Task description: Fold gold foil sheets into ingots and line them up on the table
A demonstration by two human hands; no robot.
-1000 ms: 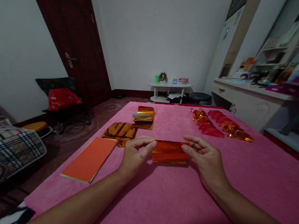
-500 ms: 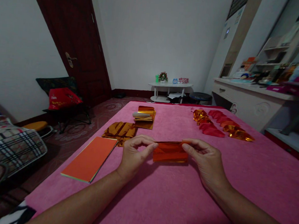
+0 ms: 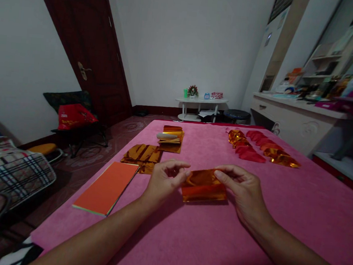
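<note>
A sheet of shiny orange-gold foil paper is held just above the pink cloth, with a crease across it and its lower part hanging toward me. My left hand has thumb and forefinger at its upper left corner, closed in a loose pinch. At the upper right corner, my right hand pinches the sheet between thumb and curled fingers. Beyond my left hand lies a stack of creased gold foil sheets. Nearer, to the left, is a pad of orange paper.
Pink cloth covers the table. Farther back lies a gold foil pile with a grey oval object on it. Red and gold folded pieces sit in rows at the far right. A chair holds a red bag off to the left.
The foil paper's upper part has tilted toward me, showing more gold above the crease, and its lower edge has come nearer. My left hand has shifted slightly right.
</note>
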